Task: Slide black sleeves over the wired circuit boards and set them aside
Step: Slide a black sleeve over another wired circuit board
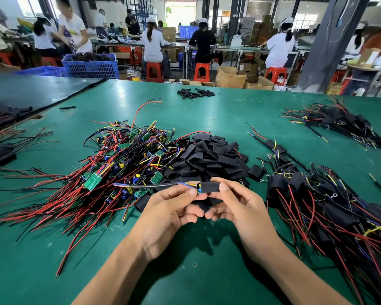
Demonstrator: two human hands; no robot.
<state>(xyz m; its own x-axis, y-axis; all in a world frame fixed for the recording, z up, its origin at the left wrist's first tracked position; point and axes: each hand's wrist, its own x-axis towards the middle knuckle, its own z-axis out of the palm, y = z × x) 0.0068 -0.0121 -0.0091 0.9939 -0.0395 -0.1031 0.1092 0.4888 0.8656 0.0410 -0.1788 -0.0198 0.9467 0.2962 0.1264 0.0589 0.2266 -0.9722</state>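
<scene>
A black sleeve (209,187) is held just above the green table, pinched between the thumb and fingers of my right hand (235,208). A wired circuit board (198,188) sticks out of the sleeve's left end, showing only yellow and blue parts. My left hand (172,214) pinches that end, and the board's black cable runs off to the left. Behind my hands lie a heap of bare green boards with red and black wires (119,159) and a heap of loose black sleeves (209,159).
Sleeved boards with trailing wires are piled at my right (330,201) and at the far right (334,122). More sleeved parts lie at the left edge (0,150). A small cluster of black tubes (195,93) sits far back. Seated workers and blue crates (90,64) lie beyond the table.
</scene>
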